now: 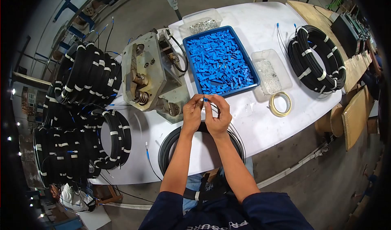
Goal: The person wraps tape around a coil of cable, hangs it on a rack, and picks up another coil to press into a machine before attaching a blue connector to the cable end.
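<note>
My left hand (192, 113) and my right hand (218, 116) meet at the front edge of a blue tray (255, 82). The fingers of my right hand pinch a small blue connector piece (205, 100). Right beside it, my left fingers are closed around a small white-tipped part (201, 100); its kind is mostly hidden. Many loose blue connector pieces (220, 58) fill the tray. Under my forearms lies a coil of black cable (164, 152), which hangs over the table edge toward my lap. A loose cable end with a blue connector (147, 151) sticks out left of it.
A metal fixture with a spring (150, 75) stands left of the tray. Stacked black cable coils (85, 75) crowd the left side, and another taped coil (317, 59) lies at right. Clear bins (271, 73) and a tape roll (280, 104) sit on the white table (260, 136).
</note>
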Tool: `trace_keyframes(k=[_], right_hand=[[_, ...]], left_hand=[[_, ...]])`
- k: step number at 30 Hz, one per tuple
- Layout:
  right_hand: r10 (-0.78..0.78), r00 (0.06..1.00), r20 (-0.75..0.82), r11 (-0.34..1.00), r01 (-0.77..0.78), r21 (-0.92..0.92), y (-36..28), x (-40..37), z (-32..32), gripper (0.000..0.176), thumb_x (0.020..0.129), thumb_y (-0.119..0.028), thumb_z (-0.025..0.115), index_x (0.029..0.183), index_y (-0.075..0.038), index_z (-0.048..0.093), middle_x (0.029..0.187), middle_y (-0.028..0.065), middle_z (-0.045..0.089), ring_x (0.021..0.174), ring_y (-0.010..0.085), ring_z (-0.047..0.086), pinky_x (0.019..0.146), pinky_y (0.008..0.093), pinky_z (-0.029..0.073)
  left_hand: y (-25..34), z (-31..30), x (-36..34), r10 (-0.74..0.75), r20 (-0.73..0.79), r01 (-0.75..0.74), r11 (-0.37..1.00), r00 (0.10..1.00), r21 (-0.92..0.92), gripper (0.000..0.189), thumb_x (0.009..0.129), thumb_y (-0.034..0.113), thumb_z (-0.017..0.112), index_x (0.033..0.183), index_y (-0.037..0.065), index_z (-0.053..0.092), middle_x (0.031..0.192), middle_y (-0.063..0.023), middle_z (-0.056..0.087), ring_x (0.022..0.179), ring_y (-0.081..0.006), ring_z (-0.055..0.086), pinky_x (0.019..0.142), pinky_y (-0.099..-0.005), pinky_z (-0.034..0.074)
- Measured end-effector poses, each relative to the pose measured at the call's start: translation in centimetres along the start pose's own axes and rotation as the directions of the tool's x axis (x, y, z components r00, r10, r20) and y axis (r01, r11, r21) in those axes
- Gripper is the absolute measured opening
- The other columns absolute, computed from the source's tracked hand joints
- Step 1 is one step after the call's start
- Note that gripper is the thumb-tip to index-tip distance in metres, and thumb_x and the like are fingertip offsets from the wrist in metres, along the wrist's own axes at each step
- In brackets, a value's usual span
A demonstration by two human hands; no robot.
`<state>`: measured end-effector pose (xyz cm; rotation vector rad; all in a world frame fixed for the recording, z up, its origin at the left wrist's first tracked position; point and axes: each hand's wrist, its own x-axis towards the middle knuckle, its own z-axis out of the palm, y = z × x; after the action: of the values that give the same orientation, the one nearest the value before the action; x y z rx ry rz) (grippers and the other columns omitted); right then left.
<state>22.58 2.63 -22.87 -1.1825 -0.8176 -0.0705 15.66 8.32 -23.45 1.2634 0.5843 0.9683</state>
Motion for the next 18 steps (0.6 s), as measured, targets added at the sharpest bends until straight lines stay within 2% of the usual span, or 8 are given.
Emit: trace_keyframes(k=[2,4,7,12,14,18], right_hand=[[0.000,1.000,-0.001,1.000,0.000,-0.006,-0.17,-0.08,-0.08,0.039,0.083,0.005,0.069,0.119,0.000,0.054,0.098,0.0159,0.070,0.088,0.0254,0.071,0.077,0.0329,0.056],[0.014,0.999,0.037,0.999,-0.015,0.029,-0.24,0.05,-0.29,0.039,0.086,0.008,0.063,0.121,0.002,0.046,0.104,0.0172,0.067,0.096,0.0219,0.068,0.084,0.0314,0.055],[0.029,0.999,-0.028,0.996,-0.026,0.083,-0.36,0.11,-0.09,0.036,0.087,0.007,0.063,0.119,0.002,0.046,0.105,0.0179,0.066,0.095,0.0223,0.068,0.083,0.0313,0.057],[0.019,1.000,-0.017,0.996,-0.017,0.091,-0.33,0.15,-0.45,0.034,0.088,0.008,0.062,0.118,0.003,0.048,0.106,0.0181,0.065,0.096,0.0231,0.068,0.084,0.0320,0.057],[-0.034,0.999,0.027,0.999,0.033,0.027,-0.12,0.10,-0.66,0.032,0.088,0.009,0.061,0.117,0.003,0.049,0.106,0.0181,0.065,0.097,0.0232,0.067,0.084,0.0320,0.057],[-0.001,1.000,-0.004,0.998,0.001,0.065,-0.12,-0.12,-0.58,0.032,0.088,0.009,0.061,0.117,0.003,0.051,0.105,0.0183,0.065,0.098,0.0229,0.067,0.084,0.0316,0.057]], left_hand=[[-0.23,-0.07,-0.08,-0.021,-0.015,0.021,1.000,1.000,-0.010,0.014,0.099,0.011,0.055,0.102,0.003,0.067,0.087,0.0041,0.059,0.077,-0.0035,0.046,0.069,-0.0198,0.039],[-0.12,-0.13,-0.09,-0.024,-0.002,0.024,0.999,1.000,0.027,0.014,0.099,0.011,0.055,0.102,0.002,0.066,0.086,0.0039,0.059,0.077,-0.0037,0.047,0.069,-0.0202,0.040],[0.02,0.16,0.04,0.001,0.006,-0.001,0.998,1.000,0.055,0.015,0.099,0.011,0.055,0.102,0.002,0.066,0.086,0.0030,0.060,0.078,-0.0047,0.049,0.072,-0.0209,0.041],[0.15,0.09,-0.08,-0.018,0.021,0.016,0.996,1.000,0.091,0.016,0.099,0.013,0.055,0.102,0.001,0.065,0.085,0.0020,0.059,0.080,-0.0054,0.051,0.074,-0.0216,0.043],[0.24,0.04,-0.06,-0.021,0.037,0.017,0.996,0.999,0.087,0.016,0.099,0.014,0.056,0.103,0.001,0.065,0.085,0.0018,0.059,0.081,-0.0055,0.051,0.074,-0.0216,0.043],[-0.03,-0.23,-0.04,-0.024,0.069,0.016,0.994,0.997,0.112,0.016,0.099,0.013,0.055,0.103,0.000,0.065,0.086,0.0011,0.058,0.082,-0.0063,0.052,0.074,-0.0219,0.044]])
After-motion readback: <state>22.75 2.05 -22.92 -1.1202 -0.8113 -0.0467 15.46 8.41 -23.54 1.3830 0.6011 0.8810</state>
